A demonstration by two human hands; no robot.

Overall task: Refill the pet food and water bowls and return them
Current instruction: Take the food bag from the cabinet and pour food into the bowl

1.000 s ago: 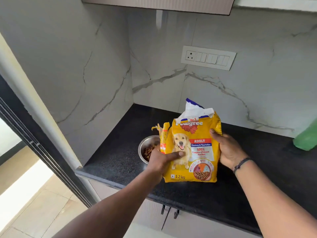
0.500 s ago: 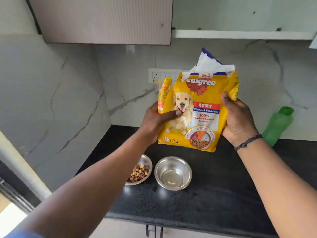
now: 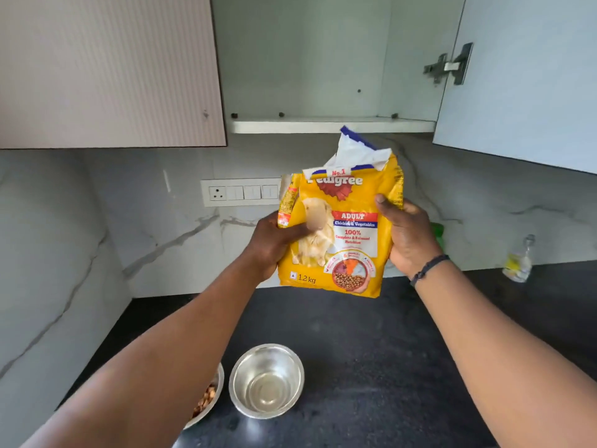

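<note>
I hold a yellow dog food bag point(image 3: 352, 247), its torn white top open, upright in the air above the black counter point(image 3: 371, 334). My left hand point(image 3: 274, 240) grips its left edge and my right hand point(image 3: 405, 234) grips its right edge. Below, near the counter's front edge, stands a steel bowl point(image 3: 267, 381) with a little clear water. To its left a second steel bowl point(image 3: 208, 400) holds brown kibble, and my left forearm covers most of it.
An open wall cabinet point(image 3: 329, 124) with a bare white shelf is just above the bag, its door point(image 3: 523, 79) swung out to the right. A green bottle point(image 3: 438, 234) peeks from behind my right hand. A small clear bottle point(image 3: 518, 260) stands at the back right. A switch panel point(image 3: 240, 192) sits on the marble wall.
Both hands have lifted the bag from the counter up towards the cabinet shelf. The view tilted up, so the open cabinet and both bowls now show.
</note>
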